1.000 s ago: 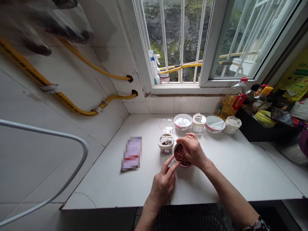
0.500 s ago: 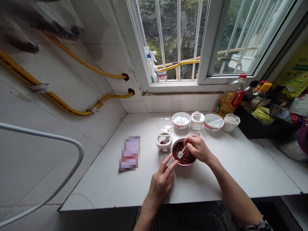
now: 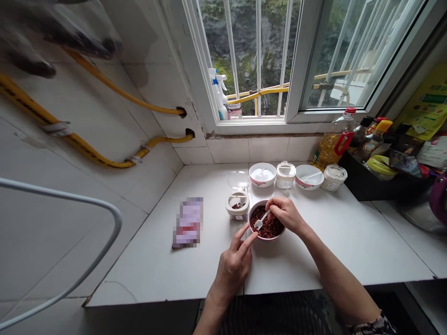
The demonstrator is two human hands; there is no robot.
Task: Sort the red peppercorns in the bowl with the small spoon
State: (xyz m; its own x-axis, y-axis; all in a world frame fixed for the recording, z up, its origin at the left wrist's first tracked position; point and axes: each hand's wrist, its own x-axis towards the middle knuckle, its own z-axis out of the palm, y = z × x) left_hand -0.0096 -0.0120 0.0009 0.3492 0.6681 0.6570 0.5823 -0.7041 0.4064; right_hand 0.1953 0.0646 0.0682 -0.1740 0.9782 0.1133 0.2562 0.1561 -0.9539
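Note:
Dark red dried spice (image 3: 271,227), which looks like Sichuan peppercorns, fills much of a small pink-rimmed bowl (image 3: 268,239) on the counter. My right hand (image 3: 285,215) is closed in a pinch around the handle of a small white spoon (image 3: 259,224). The spoon's scoop lies on the spice near the bowl's left side. My left hand (image 3: 233,267) touches the bowl's near-left rim with two outstretched, parted fingers; its other fingers are partly hidden. Just left of the bowl, a seasoning jar (image 3: 238,213) stands with its clear lid (image 3: 238,180) up and a little spice inside.
Behind are a bowl of white grains (image 3: 262,174), a lidded jar (image 3: 286,175), a bowl with a white spoon (image 3: 309,177) and another jar (image 3: 334,177). An oil bottle (image 3: 333,144) stands at the back right. A blurred purple packet (image 3: 188,222) lies on the left.
The spoon's scoop has moved slightly left and toward the bowl's left rim, with some spice now at it. My left hand stays at the rim.

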